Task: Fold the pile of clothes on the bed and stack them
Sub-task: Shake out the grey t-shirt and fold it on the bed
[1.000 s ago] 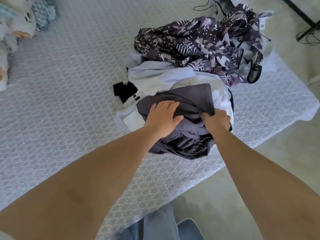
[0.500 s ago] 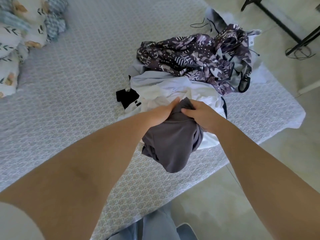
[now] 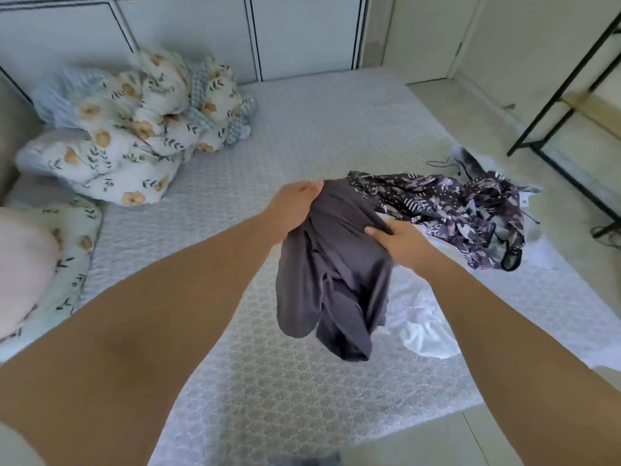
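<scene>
Above the bed, both hands' grip holds the grey garment; it hangs below.

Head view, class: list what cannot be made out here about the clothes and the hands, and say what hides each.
- Grey garment: its type; it hangs bunched from both hands.
- Left hand: fingertips, tucked behind the cloth.
- White clothes: how many pieces; the garment and right hand overlap them.
- Patterned garment: crumpled, shape unreadable.

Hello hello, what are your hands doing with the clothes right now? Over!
Left hand and right hand both grip the grey garment, lifted above the bed. Not folded yet. Patterned garment and white one wait behind. Nothing in the way.
</scene>
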